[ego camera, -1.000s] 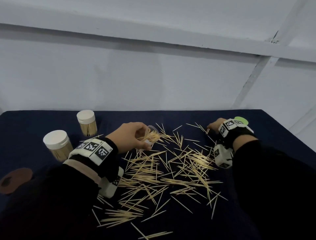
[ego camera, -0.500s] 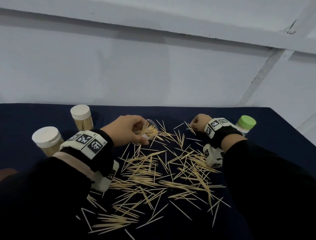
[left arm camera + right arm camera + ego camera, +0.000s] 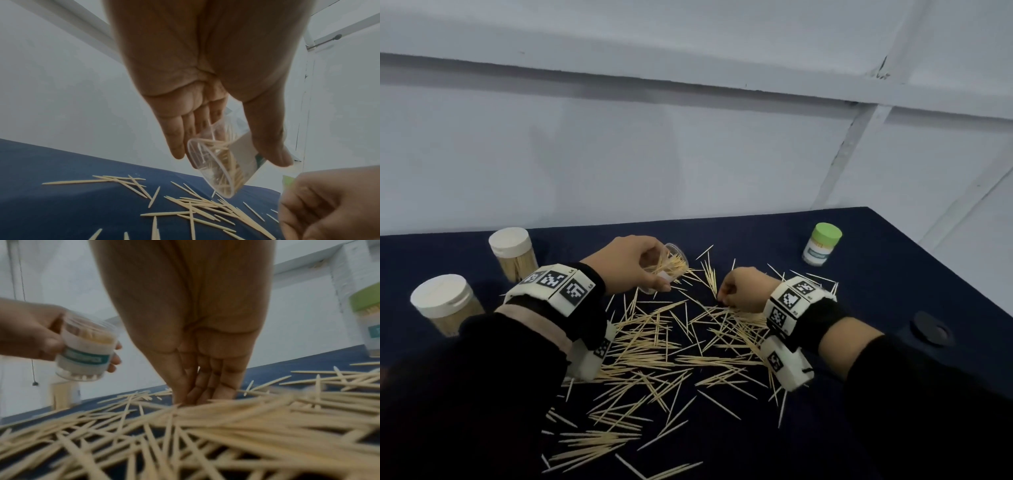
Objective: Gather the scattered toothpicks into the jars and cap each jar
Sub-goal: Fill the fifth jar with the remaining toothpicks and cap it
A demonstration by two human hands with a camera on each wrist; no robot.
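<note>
My left hand (image 3: 643,262) grips a clear, uncapped jar (image 3: 673,265) a little above the table, tilted with its mouth toward the right and partly filled with toothpicks. In the left wrist view the jar (image 3: 218,164) sits between my thumb and fingers, bottom toward the camera. Scattered toothpicks (image 3: 661,346) cover the middle of the dark blue table (image 3: 876,274). My right hand (image 3: 736,289) is down on the pile just right of the jar. Its fingers (image 3: 197,386) are bunched together and pinch at toothpicks.
Two white-capped jars (image 3: 513,253) (image 3: 443,305) full of toothpicks stand at the left. A green-capped jar (image 3: 822,243) stands at the far right. A round black lid (image 3: 931,329) lies near the right edge. A pale wall rises behind the table.
My right hand has come from the far right of the pile leftward and nearer, down beside the jar. My left hand still holds the jar in about the same place.
</note>
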